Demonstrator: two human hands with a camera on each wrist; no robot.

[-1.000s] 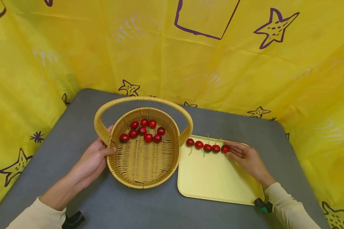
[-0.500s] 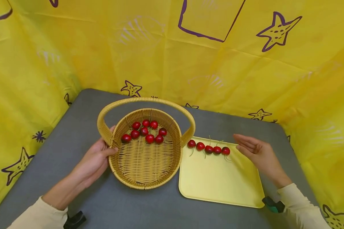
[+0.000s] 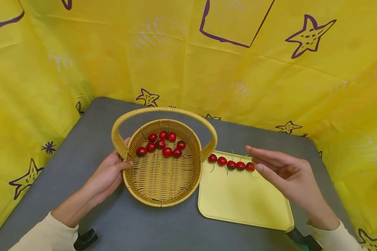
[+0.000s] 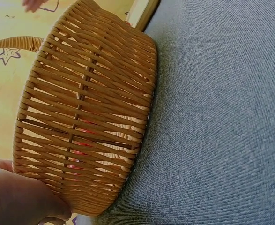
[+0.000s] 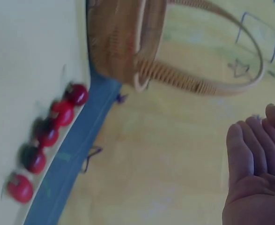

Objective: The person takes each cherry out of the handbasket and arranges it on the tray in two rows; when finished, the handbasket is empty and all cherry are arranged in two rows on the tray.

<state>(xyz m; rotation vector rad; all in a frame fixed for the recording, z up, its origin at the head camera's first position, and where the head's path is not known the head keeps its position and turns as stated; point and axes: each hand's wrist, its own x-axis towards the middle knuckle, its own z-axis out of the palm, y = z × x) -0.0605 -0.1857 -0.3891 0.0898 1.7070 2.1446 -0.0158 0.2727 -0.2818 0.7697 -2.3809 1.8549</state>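
A round wicker basket (image 3: 163, 181) with a tall arched handle stands at the middle of the table. Inside it, several red cherries (image 3: 161, 144) lie toward the far side. My left hand (image 3: 108, 174) grips the basket's left side near the handle base, thumb over the rim and fingers outside. On the yellow tray (image 3: 242, 198), several cherries with stems (image 3: 231, 165) form a row along the far edge. My right hand (image 3: 289, 177) hovers above the tray's right side, fingers extended and holding nothing. In the right wrist view, the hand (image 5: 256, 164) is apart from the row of cherries (image 5: 48, 136).
The grey cloth-covered table (image 3: 138, 226) lies under basket and tray. A yellow curtain (image 3: 188, 69) with starfish and fish drawings surrounds its back and sides. The basket's right side stands close against the tray's left edge.
My right hand has let go of the rightmost cherry, lifted away and come nearer the camera. The cherry stays at the row's end. My left hand keeps its grip on the basket.
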